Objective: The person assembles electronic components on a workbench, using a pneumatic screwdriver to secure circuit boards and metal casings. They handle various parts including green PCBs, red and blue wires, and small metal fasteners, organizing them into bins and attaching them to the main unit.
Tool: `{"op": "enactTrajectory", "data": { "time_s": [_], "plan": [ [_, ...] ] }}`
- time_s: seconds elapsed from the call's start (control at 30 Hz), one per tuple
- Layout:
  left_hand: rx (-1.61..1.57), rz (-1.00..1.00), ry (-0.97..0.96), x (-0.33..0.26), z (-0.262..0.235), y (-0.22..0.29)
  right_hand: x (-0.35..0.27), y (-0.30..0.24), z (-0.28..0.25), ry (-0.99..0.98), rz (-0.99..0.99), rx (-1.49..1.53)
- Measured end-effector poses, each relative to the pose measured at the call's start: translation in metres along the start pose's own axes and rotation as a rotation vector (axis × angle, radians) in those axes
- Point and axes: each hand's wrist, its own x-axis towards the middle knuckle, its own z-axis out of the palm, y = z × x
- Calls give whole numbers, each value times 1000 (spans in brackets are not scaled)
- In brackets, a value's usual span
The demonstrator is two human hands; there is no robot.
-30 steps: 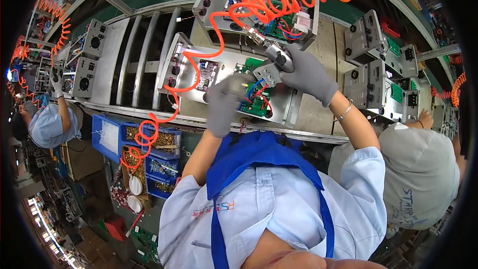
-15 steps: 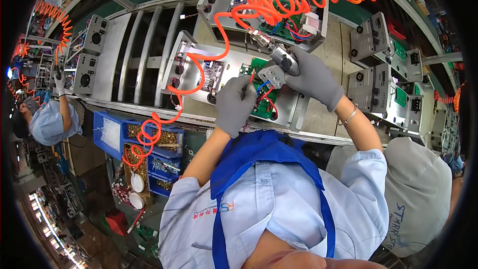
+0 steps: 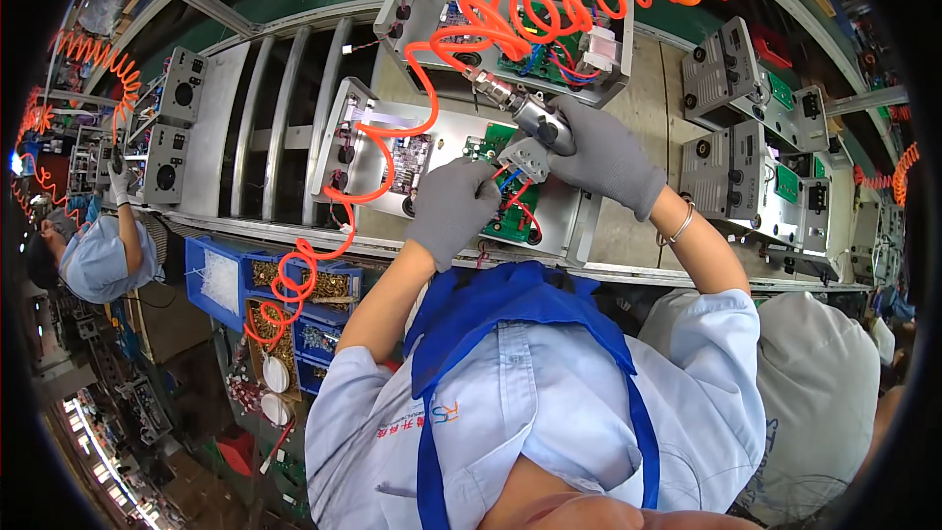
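My right hand (image 3: 608, 162), in a grey glove, is closed around a silver air screwdriver (image 3: 542, 126) fed by an orange coiled hose (image 3: 368, 198). Beneath its fingertips is a light grey block with holes (image 3: 527, 159), like a terminal block, which they seem to steady. Red and blue wires (image 3: 510, 180) run to the block's near side. My left hand (image 3: 451, 211), also gloved, pinches a wire there; its fingertips partly hide it. Both hands are over an open metal chassis (image 3: 378, 179) holding a green circuit board (image 3: 512, 224).
A second open chassis (image 3: 625, 54) lies behind. Grey finished-looking units (image 3: 721, 172) stand at right. Metal rollers (image 3: 283, 128) lie at left. Blue bins (image 3: 218, 280) of screws and small parts sit at lower left. A co-worker (image 3: 103, 250) works at far left.
The red wire that stood upright by my left fingertips now reaches the grey block. My left hand has turned slightly. Block and screwdriver have shifted little, and the whole view slid a bit left.
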Motion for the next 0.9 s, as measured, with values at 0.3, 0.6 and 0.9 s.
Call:
{"op": "enactTrajectory", "data": {
  "time_s": [0.3, 0.6, 0.9],
  "plan": [
    [33, -44, -100, 8, -2, 1, -2, -3, 0, 2, -6, -60],
    [44, -235, -25, 4, 28, 31, -1, -7, 0, -26, 1, -30],
    [-49, -221, 24, 15, 48, 16, 3, -11, 2, -6, -45, 29]
  ]
}}
